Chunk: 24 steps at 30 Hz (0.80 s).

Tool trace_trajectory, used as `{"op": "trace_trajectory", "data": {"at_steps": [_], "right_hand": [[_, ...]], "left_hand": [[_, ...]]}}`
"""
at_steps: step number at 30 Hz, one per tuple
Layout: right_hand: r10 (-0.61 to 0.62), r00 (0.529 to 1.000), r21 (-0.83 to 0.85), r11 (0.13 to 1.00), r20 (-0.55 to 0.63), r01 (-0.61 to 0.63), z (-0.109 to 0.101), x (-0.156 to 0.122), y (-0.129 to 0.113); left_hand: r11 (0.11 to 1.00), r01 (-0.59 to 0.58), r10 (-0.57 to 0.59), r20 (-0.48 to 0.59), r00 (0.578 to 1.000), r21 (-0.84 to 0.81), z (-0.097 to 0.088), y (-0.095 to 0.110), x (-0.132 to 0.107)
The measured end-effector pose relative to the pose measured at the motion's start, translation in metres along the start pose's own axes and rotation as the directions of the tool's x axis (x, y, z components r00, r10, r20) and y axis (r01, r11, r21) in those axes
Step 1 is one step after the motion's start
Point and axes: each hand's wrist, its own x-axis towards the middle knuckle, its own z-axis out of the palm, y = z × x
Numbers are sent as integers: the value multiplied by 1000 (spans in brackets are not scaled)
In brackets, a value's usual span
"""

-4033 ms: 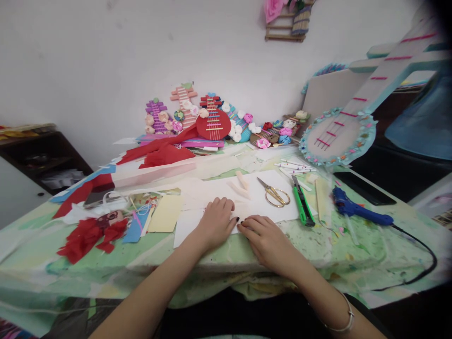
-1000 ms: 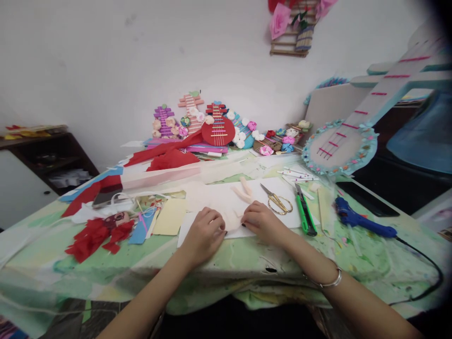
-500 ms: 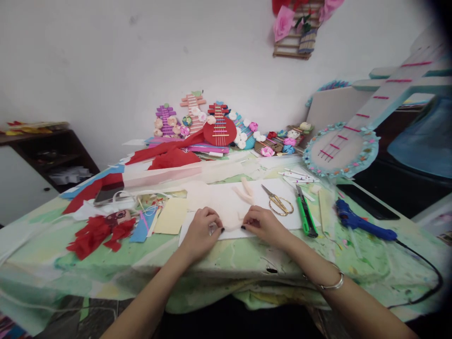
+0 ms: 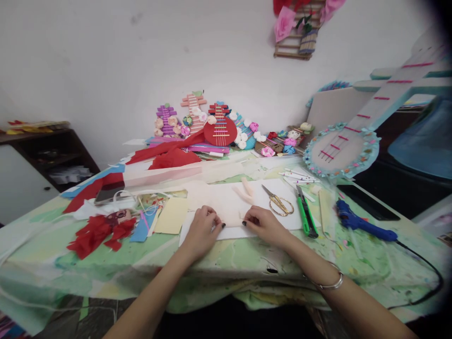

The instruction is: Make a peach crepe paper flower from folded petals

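Observation:
A sheet of pale cream crepe-like paper [image 4: 231, 217] lies over a white board [image 4: 229, 233] in front of me. My left hand [image 4: 205, 228] pinches its near edge at the left, thumb against fingertips. At the right of the same edge, my right hand [image 4: 263, 223] is closed in a pinch on the paper. The stretch of edge between both hands looks fairly straight. Just beyond the right hand are small peach strips [image 4: 244, 190] and a pair of gold-handled scissors [image 4: 278, 201], its blades pointing away to the left.
Right of the board lie a green utility knife [image 4: 306, 214], a blue glue gun [image 4: 363, 221] and a black phone [image 4: 367, 201]. To the left are a red-clothed doll [image 4: 106, 230] and a yellow paper pad [image 4: 171, 215]. Small paper lutes [image 4: 221, 129] line the wall; a large one [image 4: 342, 150] leans at right.
The near edge of the cream paper has gone from slightly curved to straighter and flatter. Both hands have risen a little, still at the same places on the sheet.

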Motion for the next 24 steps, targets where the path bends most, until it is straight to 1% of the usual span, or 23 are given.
{"op": "trace_trajectory", "data": {"at_steps": [5,10,15,24], "right_hand": [[41,999,30,999,-23,-40,3,2,3],[103,995,47,994,-13,-102,5,4,4],[128,992,44,991,-6,-127,6,5,4],[152,988,-26,988,19,-152,3,8,-6]], "left_hand": [[999,13,-13,-2,1000,35,3,1,1],[998,53,-52,-16,999,41,5,3,2],[996,79,-79,-15,997,35,5,4,3],[996,89,-88,-19,996,30,4,3,3]]}}
